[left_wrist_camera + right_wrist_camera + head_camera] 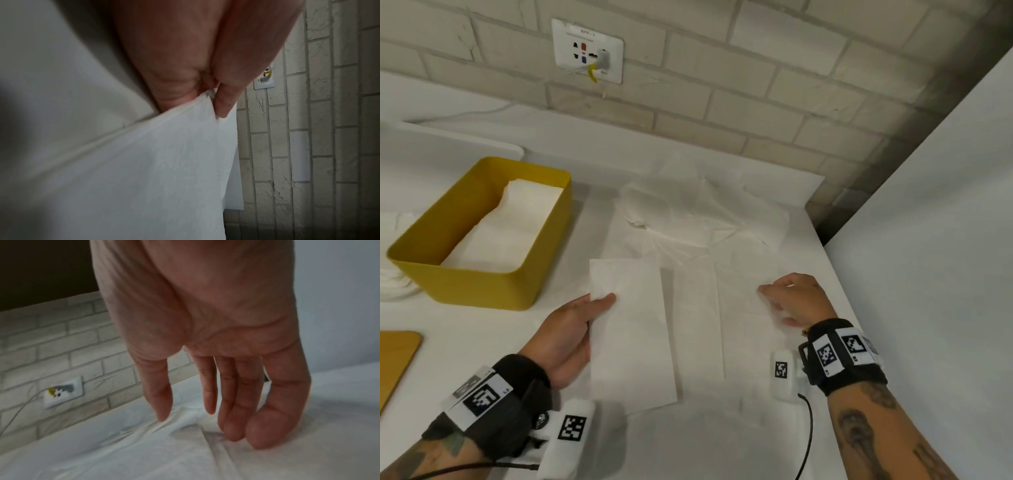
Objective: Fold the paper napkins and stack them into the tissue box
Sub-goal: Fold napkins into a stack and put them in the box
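Observation:
My left hand (pixel 585 318) pinches the left edge of a folded white napkin (pixel 631 329), thumb on top, lifting it off the table; the left wrist view shows the thumb (pixel 224 104) and fingers clamping the napkin (pixel 164 162). The yellow tissue box (pixel 482 284) stands to the left, open, with folded napkins (pixel 506 229) inside. My right hand (pixel 787 301) hangs open with straight fingers (pixel 232 426) touching an unfolded napkin (pixel 743 308) lying flat on the table.
Several loose, creased napkins (pixel 698 219) lie spread behind the hands toward the brick wall. A wall socket (pixel 587 51) with a plug sits above. A white panel (pixel 928 240) bounds the right side. A yellow board (pixel 393 359) lies at the left edge.

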Demonstrator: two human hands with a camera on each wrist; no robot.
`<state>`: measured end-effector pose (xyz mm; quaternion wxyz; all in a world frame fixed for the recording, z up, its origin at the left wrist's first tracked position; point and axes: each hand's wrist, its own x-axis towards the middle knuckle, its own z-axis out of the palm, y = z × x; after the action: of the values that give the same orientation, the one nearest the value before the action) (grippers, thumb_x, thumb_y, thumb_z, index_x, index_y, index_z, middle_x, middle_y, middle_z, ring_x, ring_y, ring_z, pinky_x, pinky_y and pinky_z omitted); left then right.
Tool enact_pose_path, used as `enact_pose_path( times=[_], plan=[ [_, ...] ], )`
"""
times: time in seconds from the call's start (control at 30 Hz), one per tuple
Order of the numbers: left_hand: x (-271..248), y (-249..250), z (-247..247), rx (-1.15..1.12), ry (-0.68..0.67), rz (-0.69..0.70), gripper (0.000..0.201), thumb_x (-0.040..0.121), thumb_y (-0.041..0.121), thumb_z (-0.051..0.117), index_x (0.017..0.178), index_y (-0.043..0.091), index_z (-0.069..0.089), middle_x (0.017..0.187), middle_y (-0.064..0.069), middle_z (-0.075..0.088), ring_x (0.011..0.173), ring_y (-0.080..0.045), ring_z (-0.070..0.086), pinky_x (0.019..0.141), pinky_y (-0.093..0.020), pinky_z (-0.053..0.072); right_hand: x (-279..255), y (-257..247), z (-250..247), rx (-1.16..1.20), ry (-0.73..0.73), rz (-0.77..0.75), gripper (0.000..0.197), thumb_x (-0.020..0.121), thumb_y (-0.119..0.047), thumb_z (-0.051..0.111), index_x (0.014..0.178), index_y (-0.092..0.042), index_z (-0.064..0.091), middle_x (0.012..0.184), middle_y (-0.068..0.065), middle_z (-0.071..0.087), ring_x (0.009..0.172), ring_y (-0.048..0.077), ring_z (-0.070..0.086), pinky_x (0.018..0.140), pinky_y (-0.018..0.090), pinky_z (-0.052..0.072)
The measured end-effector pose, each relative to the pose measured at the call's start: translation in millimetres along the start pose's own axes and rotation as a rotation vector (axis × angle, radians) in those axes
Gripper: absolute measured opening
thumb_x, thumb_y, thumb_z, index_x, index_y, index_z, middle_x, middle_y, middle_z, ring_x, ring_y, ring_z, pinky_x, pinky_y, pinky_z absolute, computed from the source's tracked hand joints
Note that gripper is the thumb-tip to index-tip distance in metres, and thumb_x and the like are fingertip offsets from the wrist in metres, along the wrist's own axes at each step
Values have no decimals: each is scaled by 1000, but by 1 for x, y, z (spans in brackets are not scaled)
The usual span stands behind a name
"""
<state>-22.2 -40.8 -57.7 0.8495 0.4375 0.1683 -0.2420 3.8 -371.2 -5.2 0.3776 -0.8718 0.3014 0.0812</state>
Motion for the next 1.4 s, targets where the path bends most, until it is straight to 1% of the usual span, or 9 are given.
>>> enact_pose_path(
  times=[0.2, 0.4, 0.67, 0.77, 0.97, 1.07, 1.13, 1.23, 1.4],
  plan=[
    [1, -1, 1, 11, 4, -8, 31, 102, 15, 52, 129, 2, 63, 119, -18, 74, 105, -30, 74, 81, -41, 62, -9, 3, -6, 165, -79, 62, 38, 85, -27, 80, 107, 2, 67, 94, 16, 69, 82, 22, 63, 81, 38, 58],
    [-1, 1, 3, 13, 13, -7, 30, 103, 14, 51, 126, 2, 64, 119, -19, 74, 102, -30, 75, 81, -40, 62, -9, 11, 1, 277, -32, -4, 20, 84, -20, 81, 99, -15, 70, 103, 8, 71, 91, 22, 68, 77, 36, 59],
    [-4, 2, 6, 11, 13, -15, 29, 104, 14, 50, 127, 2, 64, 117, -17, 75, 98, -27, 76, 72, -35, 65, -9, 12, 12, 278, 64, -149, 1, 89, -18, 75, 88, -17, 74, 90, 0, 73, 91, 21, 68, 86, 34, 58],
    [-4, 2, 6, 8, 10, -13, 30, 104, 13, 50, 128, 2, 63, 117, -18, 75, 99, -28, 76, 73, -36, 64, -8, 10, 13, 230, 80, -184, 4, 93, -20, 70, 89, -20, 70, 90, -1, 70, 88, 17, 64, 80, 27, 53],
    [-7, 4, 7, 17, 9, -17, 28, 104, 14, 50, 126, 3, 64, 117, -17, 75, 99, -28, 76, 75, -36, 64, -5, 12, 16, 188, 8, -73, 48, 82, -50, 78, 113, -19, 61, 112, 2, 61, 104, 24, 62, 96, 44, 55],
    [-8, 4, 7, 9, 0, -20, 30, 104, 14, 50, 129, 3, 62, 119, -17, 74, 103, -29, 75, 76, -36, 64, -5, 17, 9, 222, 8, -116, 28, 87, -29, 76, 92, -3, 67, 101, 23, 69, 98, 37, 67, 89, 48, 57],
    [-8, 4, 7, 6, -3, -21, 31, 104, 15, 50, 129, 3, 62, 119, -18, 74, 103, -29, 75, 75, -36, 64, -6, 18, -5, 294, 17, -126, 23, 93, -30, 70, 100, -8, 67, 101, 14, 69, 95, 30, 67, 80, 41, 55],
    [-8, 4, 7, 5, -7, -22, 30, 104, 15, 49, 128, 3, 63, 118, -18, 74, 101, -28, 75, 72, -35, 65, -8, 14, -33, 371, 16, -164, 24, 98, -33, 65, 112, -13, 64, 113, 9, 71, 98, 27, 69, 86, 41, 56],
    [-8, 4, 7, 3, -10, -18, 29, 104, 15, 49, 126, 3, 64, 117, -18, 75, 98, -27, 76, 70, -34, 65, -37, -17, -73, 505, -49, -343, 11, 102, -26, 57, 98, -18, 64, 86, -1, 75, 75, 15, 70, 65, 27, 55]
  ],
)
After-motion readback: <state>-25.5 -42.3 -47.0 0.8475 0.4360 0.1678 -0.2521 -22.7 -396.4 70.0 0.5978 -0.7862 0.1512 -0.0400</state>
